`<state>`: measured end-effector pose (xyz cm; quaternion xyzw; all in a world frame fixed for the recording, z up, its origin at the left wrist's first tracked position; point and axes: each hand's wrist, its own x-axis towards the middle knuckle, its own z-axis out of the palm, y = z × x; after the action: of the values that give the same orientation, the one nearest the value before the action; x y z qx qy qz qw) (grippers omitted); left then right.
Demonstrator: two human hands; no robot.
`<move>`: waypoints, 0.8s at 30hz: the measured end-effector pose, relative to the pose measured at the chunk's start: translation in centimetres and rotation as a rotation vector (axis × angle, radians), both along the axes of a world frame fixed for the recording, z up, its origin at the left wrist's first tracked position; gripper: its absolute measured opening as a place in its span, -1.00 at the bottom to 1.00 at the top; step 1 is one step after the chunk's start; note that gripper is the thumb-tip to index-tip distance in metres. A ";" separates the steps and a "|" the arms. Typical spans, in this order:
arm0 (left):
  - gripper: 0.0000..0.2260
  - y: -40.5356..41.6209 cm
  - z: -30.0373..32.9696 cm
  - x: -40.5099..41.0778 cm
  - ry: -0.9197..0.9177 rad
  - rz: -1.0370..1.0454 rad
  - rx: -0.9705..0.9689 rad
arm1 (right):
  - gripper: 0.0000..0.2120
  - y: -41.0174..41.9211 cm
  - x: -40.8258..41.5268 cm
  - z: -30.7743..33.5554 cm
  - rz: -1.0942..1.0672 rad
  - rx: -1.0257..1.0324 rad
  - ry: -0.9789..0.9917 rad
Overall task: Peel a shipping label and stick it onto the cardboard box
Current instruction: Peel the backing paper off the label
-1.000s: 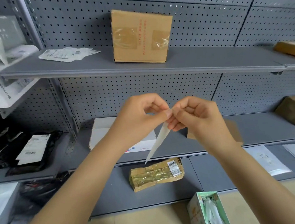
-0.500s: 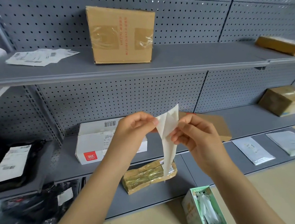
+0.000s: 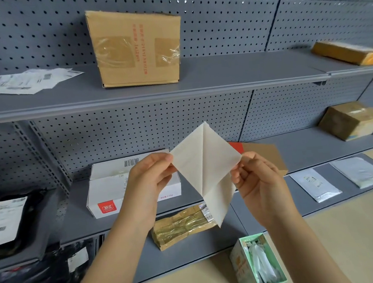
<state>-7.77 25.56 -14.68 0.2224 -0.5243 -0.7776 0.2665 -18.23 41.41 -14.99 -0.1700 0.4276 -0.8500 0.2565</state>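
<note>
A cream shipping label (image 3: 205,166) hangs between my hands, split into two layers that spread apart in a V from a seam in the middle. My left hand (image 3: 149,183) pinches the left layer's corner. My right hand (image 3: 257,180) pinches the right layer's corner. Both hands are in front of the middle shelf. The cardboard box (image 3: 135,47), brown with clear tape and red print, stands upright on the top shelf (image 3: 220,79), above and behind my hands. I see only the label's blank side.
Loose printed labels (image 3: 27,82) lie on the top shelf's left. A white carton (image 3: 117,185), a flat brown envelope (image 3: 265,154) and a taped brown box (image 3: 350,120) sit on the middle shelf. Below lie a tape-wrapped parcel (image 3: 181,227), plastic mailers (image 3: 315,184) and a green box (image 3: 257,263).
My hands have moved apart, pulling the label's two layers open from a narrow strip into a wide V. The view has shifted right and closer.
</note>
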 end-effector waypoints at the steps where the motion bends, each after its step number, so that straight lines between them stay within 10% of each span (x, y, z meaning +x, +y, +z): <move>1: -0.85 -0.1 0.0 -0.1 0.007 0.007 0.010 | -0.83 0.0 -0.1 0.0 -0.010 -0.007 -0.012; 24: -0.90 -1.5 -0.9 -1.1 0.019 0.173 0.210 | -0.78 1.5 -1.6 -0.1 -0.142 -0.021 -0.164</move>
<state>-8.91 24.05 -15.54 0.2860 -0.4161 -0.8044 0.3129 -19.79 42.92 -15.10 -0.0717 0.4072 -0.8815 0.2282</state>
